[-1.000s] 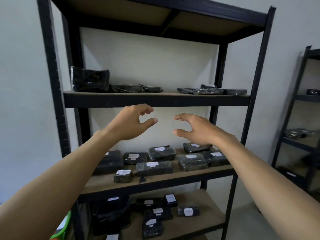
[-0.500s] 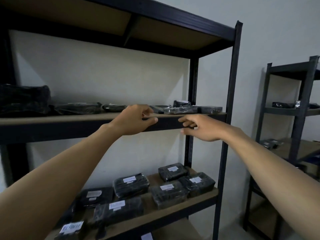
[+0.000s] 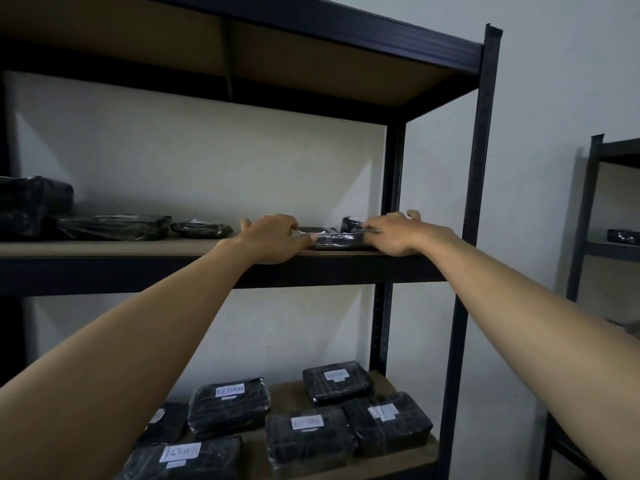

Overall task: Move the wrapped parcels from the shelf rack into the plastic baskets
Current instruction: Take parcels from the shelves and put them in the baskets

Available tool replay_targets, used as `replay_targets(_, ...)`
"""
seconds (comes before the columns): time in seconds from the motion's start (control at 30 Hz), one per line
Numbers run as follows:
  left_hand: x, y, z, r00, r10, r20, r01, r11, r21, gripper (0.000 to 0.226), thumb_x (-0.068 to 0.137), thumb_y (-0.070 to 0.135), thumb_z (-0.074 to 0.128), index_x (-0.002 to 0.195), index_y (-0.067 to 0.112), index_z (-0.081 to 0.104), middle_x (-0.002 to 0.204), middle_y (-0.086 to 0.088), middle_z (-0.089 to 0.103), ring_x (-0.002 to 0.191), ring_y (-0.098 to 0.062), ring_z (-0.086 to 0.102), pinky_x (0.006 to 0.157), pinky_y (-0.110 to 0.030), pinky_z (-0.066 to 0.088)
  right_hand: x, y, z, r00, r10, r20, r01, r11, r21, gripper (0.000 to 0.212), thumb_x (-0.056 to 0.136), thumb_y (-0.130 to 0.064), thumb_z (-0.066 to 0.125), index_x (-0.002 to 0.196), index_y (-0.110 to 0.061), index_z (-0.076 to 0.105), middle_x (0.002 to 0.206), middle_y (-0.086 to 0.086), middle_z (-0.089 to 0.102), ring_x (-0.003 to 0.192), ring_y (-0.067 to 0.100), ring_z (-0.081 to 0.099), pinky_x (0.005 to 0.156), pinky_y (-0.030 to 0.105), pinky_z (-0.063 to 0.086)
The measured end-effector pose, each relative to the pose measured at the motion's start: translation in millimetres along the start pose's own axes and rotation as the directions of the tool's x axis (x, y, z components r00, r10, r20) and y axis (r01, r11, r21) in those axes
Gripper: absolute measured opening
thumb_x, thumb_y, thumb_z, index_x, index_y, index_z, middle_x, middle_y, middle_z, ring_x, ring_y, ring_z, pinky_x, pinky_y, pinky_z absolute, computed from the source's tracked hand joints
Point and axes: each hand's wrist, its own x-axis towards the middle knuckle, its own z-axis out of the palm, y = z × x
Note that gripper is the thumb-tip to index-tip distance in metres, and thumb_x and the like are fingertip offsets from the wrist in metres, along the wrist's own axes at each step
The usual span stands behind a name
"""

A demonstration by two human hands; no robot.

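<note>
A flat black wrapped parcel (image 3: 341, 241) lies near the front right of the upper shelf (image 3: 104, 249) of the dark shelf rack (image 3: 479, 202). My left hand (image 3: 273, 237) pinches its left end with thumb and curled fingers. My right hand (image 3: 398, 233) lies over its right end with fingers curled round it. A smaller black parcel (image 3: 350, 221) sits just behind. More black parcels (image 3: 114, 226) lie further left on the same shelf. No basket is in view.
The lower shelf holds several black parcels with white labels (image 3: 228, 407). A bulky black parcel (image 3: 31, 206) sits at the far left of the upper shelf. A second dark rack (image 3: 585, 237) stands to the right by the wall.
Both hands have risen from in front of the shelf edge onto the upper shelf and closed on the flat black parcel. The view has moved closer and to the right.
</note>
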Motion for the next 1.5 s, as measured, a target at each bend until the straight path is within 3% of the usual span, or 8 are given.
replay_targets(0.17, -1.9, 2.5, 0.1, 0.999, -0.023, 0.025, 0.022, 0.999, 0.041, 0.054, 0.092, 0.064, 0.035, 0.130, 0.029, 0.051, 0.130, 0.004, 0.055, 0.123, -0.021, 0.046, 0.105, -0.046, 0.019, 10.5, 7.5, -1.3, 0.993, -0.120, 0.020, 0.118, 0.988, 0.102, 0.025, 0.095, -0.048, 0.049, 0.116, -0.037, 0.057, 0.126, -0.007, 0.059, 0.128, 0.018, 0.046, 0.115, 0.048, -0.004)
replay_targets(0.3, -5.8, 5.2, 0.3, 0.994, 0.043, -0.101, -0.043, 0.999, -0.002, 0.032, 0.091, 0.046, 0.055, 0.120, 0.034, 0.053, 0.119, 0.011, 0.057, 0.117, -0.016, 0.050, 0.106, -0.044, 0.018, 9.2, 19.1, -3.7, 0.977, -0.212, -0.034, 0.214, 0.941, 0.264, 0.022, 0.084, -0.046, 0.069, 0.098, -0.043, 0.052, 0.113, -0.018, 0.056, 0.120, 0.018, 0.048, 0.109, 0.044, 0.031)
replay_targets(0.4, -14.5, 1.8, 1.6, 0.963, 0.082, -0.256, -0.108, 0.990, -0.089, 0.040, 0.085, 0.044, 0.062, 0.122, 0.033, 0.050, 0.123, 0.014, 0.054, 0.116, -0.011, 0.050, 0.111, -0.047, 0.017, 7.8, 21.3, 0.4, 0.941, -0.289, -0.177, 0.335, 0.867, 0.369, 0.040, 0.074, -0.040, 0.078, 0.101, -0.046, 0.049, 0.114, -0.016, 0.058, 0.115, 0.020, 0.051, 0.101, 0.047, 0.041)
replay_targets(0.57, -34.0, -8.6, 6.4, 0.907, 0.105, -0.407, -0.111, 0.994, 0.009, 0.055, 0.086, 0.049, 0.059, 0.134, 0.027, 0.043, 0.136, 0.009, 0.046, 0.116, -0.012, 0.052, 0.113, -0.047, 0.012, 6.0, 19.1, 7.5, 0.921, -0.298, -0.252, 0.370, 0.871, 0.323, 0.063, 0.074, -0.037, 0.080, 0.125, -0.048, 0.045, 0.125, -0.009, 0.050, 0.122, 0.026, 0.042, 0.109, 0.048, 0.032)
replay_targets(0.8, -53.4, -25.6, 7.3, 0.874, 0.039, -0.485, -0.051, 0.999, -0.013, 0.051, 0.087, 0.049, 0.059, 0.129, 0.023, 0.048, 0.129, 0.005, 0.055, 0.117, -0.015, 0.053, 0.111, -0.048, 0.017, -0.6, 11.9, 2.7, 0.910, -0.318, -0.266, 0.394, 0.861, 0.321, 0.057, 0.077, -0.048, 0.076, 0.127, -0.033, 0.053, 0.125, -0.006, 0.050, 0.116, 0.018, 0.050, 0.100, 0.038, 0.043)
replay_targets(1.07, -121.9, -51.3, 9.6, 0.750, -0.020, -0.662, -0.071, 0.991, -0.111, 0.036, 0.091, 0.040, 0.056, 0.122, 0.020, 0.054, 0.116, 0.008, 0.059, 0.109, -0.011, 0.053, 0.107, -0.039, 0.023, -45.4, -37.6, 29.2, 0.814, -0.229, -0.533, 0.530, 0.667, 0.524, 0.045, 0.083, -0.038, 0.074, 0.120, -0.020, 0.056, 0.115, -0.006, 0.061, 0.100, 0.006, 0.060, 0.080, 0.009, 0.044)
replay_targets(1.27, -206.3, -102.0, 16.8, 0.770, -0.113, -0.627, 0.051, 0.992, -0.116, 0.031, 0.091, 0.028, 0.054, 0.120, 0.018, 0.056, 0.116, 0.007, 0.061, 0.108, -0.012, 0.054, 0.104, -0.032, 0.022, -100.2, -118.9, 89.5, 0.796, -0.232, -0.559, 0.591, 0.499, 0.634, 0.046, 0.081, -0.027, 0.078, 0.121, -0.013, 0.058, 0.111, -0.006, 0.064, 0.098, -0.002, 0.060, 0.084, 0.010, 0.044)
replay_targets(1.5, -328.4, -179.1, 21.6, 0.873, -0.230, -0.429, 0.234, 0.971, -0.044, 0.032, 0.089, 0.029, 0.060, 0.119, 0.020, 0.057, 0.106, 0.005, 0.064, 0.109, -0.018, 0.056, 0.101, -0.032, 0.022, -155.0, -240.4, 164.6, 0.879, -0.284, -0.383, 0.476, 0.492, 0.729, 0.046, 0.077, -0.027, 0.078, 0.117, -0.016, 0.060, 0.109, -0.003, 0.065, 0.093, -0.003, 0.058, 0.080, 0.009, 0.045)
